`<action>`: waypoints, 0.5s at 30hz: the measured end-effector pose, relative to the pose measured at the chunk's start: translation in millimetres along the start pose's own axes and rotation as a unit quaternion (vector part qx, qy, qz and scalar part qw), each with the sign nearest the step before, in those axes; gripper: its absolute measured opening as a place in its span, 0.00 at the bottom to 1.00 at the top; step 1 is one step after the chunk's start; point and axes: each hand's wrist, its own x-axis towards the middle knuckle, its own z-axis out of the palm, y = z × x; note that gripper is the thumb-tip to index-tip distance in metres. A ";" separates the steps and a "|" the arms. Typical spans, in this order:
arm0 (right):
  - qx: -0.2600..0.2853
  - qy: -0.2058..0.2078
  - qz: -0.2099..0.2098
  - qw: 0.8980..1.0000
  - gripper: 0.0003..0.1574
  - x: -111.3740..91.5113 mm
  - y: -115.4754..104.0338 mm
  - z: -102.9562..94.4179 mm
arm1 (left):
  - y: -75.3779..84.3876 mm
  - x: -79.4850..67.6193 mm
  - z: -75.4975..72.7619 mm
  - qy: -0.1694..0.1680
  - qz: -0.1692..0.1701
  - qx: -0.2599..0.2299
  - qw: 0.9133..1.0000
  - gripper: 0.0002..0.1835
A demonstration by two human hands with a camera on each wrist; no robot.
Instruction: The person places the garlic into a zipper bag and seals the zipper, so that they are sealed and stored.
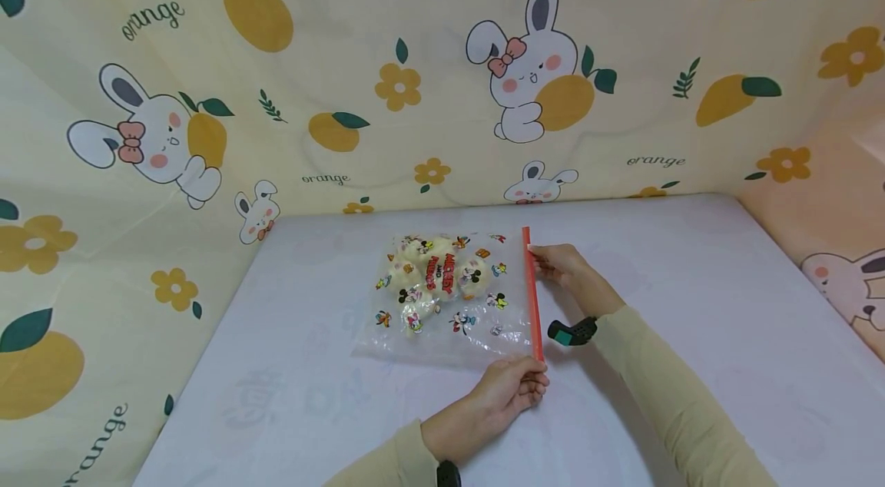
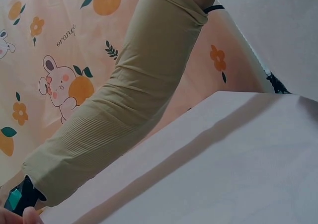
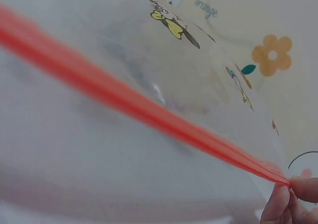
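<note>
A clear zip bag [image 1: 477, 333] printed with cartoon characters lies on the white table, its red zip strip [image 1: 533, 295] facing right. Inside are several pale round things [image 1: 412, 272], their kind blurred by the plastic and print. My left hand [image 1: 503, 395] pinches the strip's near end. At the far end, my right hand [image 1: 563, 264] pinches the strip's other corner. Close up in the right wrist view, thumb and fingers [image 3: 303, 190] grip the tip of the red strip. Only a few fingertips [image 2: 20, 216] show in the left wrist view, beside the sleeve.
The white table [image 1: 311, 410] meets a cream curtain [image 1: 442, 72] with rabbits and oranges at its back and sides. Both wrists wear dark bands, and the right band [image 1: 572, 332] has a green patch. Beige sleeves [image 1: 677, 395] cover the forearms.
</note>
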 end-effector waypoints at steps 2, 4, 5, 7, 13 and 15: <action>0.002 -0.002 -0.002 1.000 0.20 0.5 0.2 -0.4 | -0.4 0.2 0.0 0.000 0.002 0.000 1.000 0.04; 0.004 -0.002 -0.004 1.000 0.20 1.1 0.4 -0.5 | -0.8 0.5 0.0 -0.002 0.007 0.001 1.000 0.03; 0.003 -0.003 -0.006 1.000 0.20 1.2 0.3 -0.5 | -1.0 0.6 -0.1 -0.003 0.008 0.001 1.000 0.03; 0.006 -0.002 -0.007 1.000 0.20 2.6 0.3 -0.5 | -1.3 1.0 -0.2 -0.004 0.011 0.001 1.000 0.04; 0.011 0.004 -0.011 1.000 0.19 5.5 -1.1 0.2 | -1.4 1.4 0.3 -0.004 0.013 0.002 1.000 0.04; 0.012 0.007 -0.013 1.000 0.17 6.4 -1.5 0.7 | -2.0 1.7 0.9 0.000 0.019 0.003 1.000 0.05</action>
